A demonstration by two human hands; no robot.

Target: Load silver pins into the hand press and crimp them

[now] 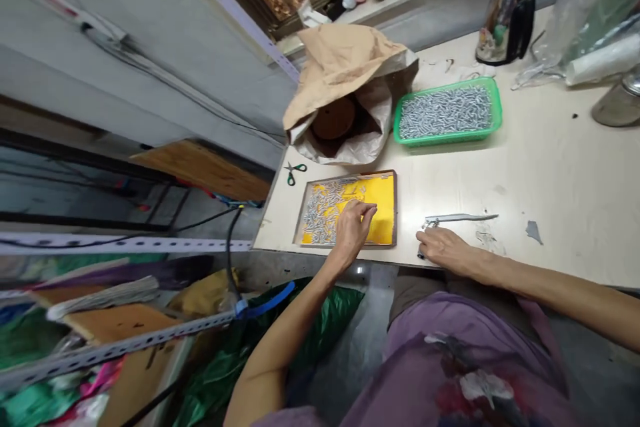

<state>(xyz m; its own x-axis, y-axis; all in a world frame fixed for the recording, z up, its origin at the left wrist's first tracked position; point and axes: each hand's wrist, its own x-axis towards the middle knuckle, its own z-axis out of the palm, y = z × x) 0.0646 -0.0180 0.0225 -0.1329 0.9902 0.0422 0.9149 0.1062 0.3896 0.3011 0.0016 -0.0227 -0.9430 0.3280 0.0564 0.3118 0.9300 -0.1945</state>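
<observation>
My left hand (351,228) is over a shallow tray (395,210) with a yellow bottom. Its thumb and fingertips are pinched together; anything between them is too small to make out. Small silvery metal pieces (320,210), like pins or screws, lie scattered over the tray's left and middle. To the right, my right hand (444,248) rests at the table's front edge with curled fingers. A small dark end shows under its fingertips, but I cannot tell what the thing is. Just beyond those fingers are a few small metal bits (430,222) and a thin grey strip (465,217).
A green basket (497,110) full of similar metal pieces stands behind, beside an open brown paper sack (345,57). Green-handled scissors (294,173) lie left of the sack's front. A steel kettle (505,17) and plastic bags (595,20) occupy the back right.
</observation>
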